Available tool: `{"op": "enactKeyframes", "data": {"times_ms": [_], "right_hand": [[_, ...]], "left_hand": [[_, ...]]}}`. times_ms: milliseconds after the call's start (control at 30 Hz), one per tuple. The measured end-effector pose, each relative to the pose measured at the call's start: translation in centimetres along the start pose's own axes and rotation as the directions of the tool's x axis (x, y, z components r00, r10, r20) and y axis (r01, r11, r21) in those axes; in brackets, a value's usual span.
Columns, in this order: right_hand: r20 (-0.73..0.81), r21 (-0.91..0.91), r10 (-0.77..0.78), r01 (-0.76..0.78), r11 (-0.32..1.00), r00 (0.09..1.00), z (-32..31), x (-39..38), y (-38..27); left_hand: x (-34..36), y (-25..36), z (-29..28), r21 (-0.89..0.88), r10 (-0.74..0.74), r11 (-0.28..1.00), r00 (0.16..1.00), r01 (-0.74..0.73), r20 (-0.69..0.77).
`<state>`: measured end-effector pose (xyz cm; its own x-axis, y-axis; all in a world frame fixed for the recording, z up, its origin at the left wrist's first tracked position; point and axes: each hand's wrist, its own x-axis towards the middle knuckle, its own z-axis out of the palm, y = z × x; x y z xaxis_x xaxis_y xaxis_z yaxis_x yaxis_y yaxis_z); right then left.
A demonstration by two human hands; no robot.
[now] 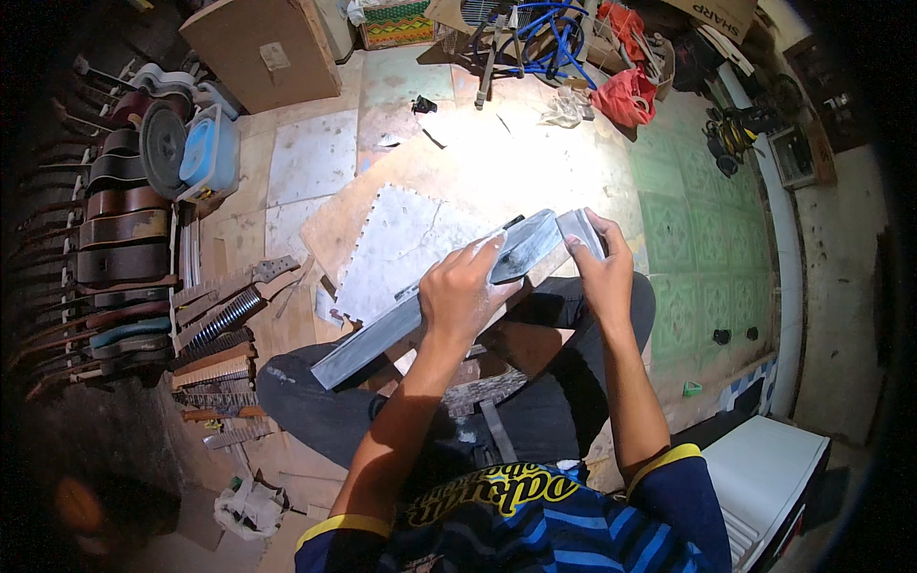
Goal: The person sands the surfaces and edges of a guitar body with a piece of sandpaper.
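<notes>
Workshop floor of pale boards and green patterned tiles (702, 239); guitar bodies (119, 229) are standing in a row at the far left, loose necks (220, 325) lying beside them. A long grey-painted neck blank (430, 296) is lying slantwise across the seated person's knees. The left hand (463, 296) is pressing down on its middle, fingers closed over it. The right hand (602, 263) is pinching the flared headstock end (581, 229). The piece is looking stiff, light and dusty; gripping mid-length and at the headstock seems steadiest.
</notes>
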<state>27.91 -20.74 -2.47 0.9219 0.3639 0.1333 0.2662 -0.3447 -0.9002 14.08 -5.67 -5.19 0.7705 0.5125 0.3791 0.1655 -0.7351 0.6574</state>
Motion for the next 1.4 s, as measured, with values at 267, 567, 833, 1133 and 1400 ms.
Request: {"op": "enactKeyframes", "data": {"times_ms": [267, 567, 833, 1133, 1400], "right_hand": [[-0.009, -0.015, 0.025, -0.025, 1.000, 1.000, -0.7, -0.6, 1.0], [-0.004, -0.165, -0.051, 0.050, 0.985, 0.999, -0.7, -2.0, 0.3], [-0.005, -0.149, -0.052, 0.051, 0.988, 0.999, -0.6, -1.7, 0.0], [0.003, -0.283, -0.126, 0.122, 0.951, 0.992, -0.2, -3.2, -0.2], [-0.005, -0.240, -0.131, 0.126, 0.962, 0.991, 0.4, -2.7, 0.0]], "left_hand": [[-0.5, 0.6, 0.4, 0.005, 0.012, 1.000, 1.000, -0.012, -0.016], [-0.6, 0.4, 0.4, 0.002, 0.005, 1.000, 1.000, -0.005, -0.015], [-0.8, 0.4, 0.3, 0.017, 0.026, 1.000, 0.999, -0.025, -0.025], [-0.8, 0.4, 0.3, 0.020, 0.025, 0.999, 0.999, -0.025, -0.022], [-0.5, 0.4, 0.2, 0.034, 0.030, 0.999, 0.999, -0.029, -0.022]]}}
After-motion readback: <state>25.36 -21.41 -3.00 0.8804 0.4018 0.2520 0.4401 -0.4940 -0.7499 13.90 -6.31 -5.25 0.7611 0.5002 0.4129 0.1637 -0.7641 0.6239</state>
